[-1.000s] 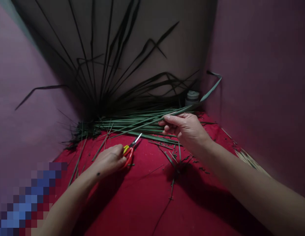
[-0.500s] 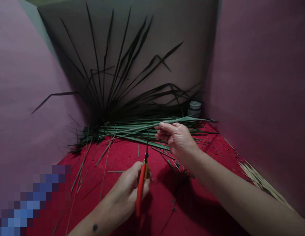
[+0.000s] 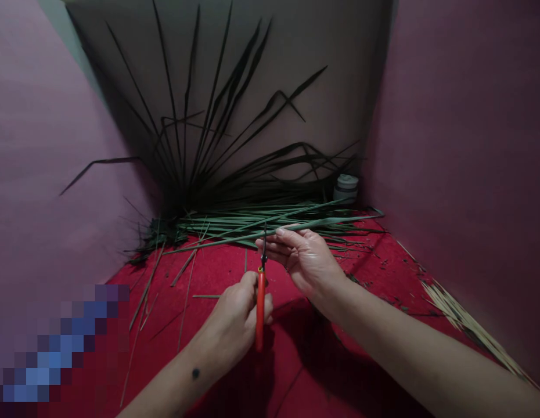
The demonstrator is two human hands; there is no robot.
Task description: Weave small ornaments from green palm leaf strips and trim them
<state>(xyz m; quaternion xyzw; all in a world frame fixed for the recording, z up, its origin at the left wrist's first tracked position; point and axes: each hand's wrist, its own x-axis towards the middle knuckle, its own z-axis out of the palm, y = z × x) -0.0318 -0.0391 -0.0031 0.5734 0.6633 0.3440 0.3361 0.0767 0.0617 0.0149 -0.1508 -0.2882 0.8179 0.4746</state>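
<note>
My left hand (image 3: 248,310) is wrapped round the orange-red handles of a cutting tool (image 3: 260,313). Its dark, narrow blades point away from me and reach the long green leaf (image 3: 331,222), just left of my right fingertips. Whether the blades touch the leaf is unclear. Between thumb and fingers, my right hand (image 3: 302,252) pinches that leaf, which stretches out to both sides. Behind it, a pile of green leaf strips (image 3: 226,222) lies across the red floor covering (image 3: 218,273).
Dark leaves (image 3: 209,128) fan up against the back wall. A white lidded container (image 3: 346,188) stands at the back right corner. Pale thin sticks (image 3: 474,331) lie along the right wall (image 3: 465,162). Small scraps and stems are scattered on the red covering.
The cutting tool has moved forward and slightly right, its blades now up at the leaf. My right hand has shifted slightly left and down, and the held leaf hangs lower, its left end nearer me.
</note>
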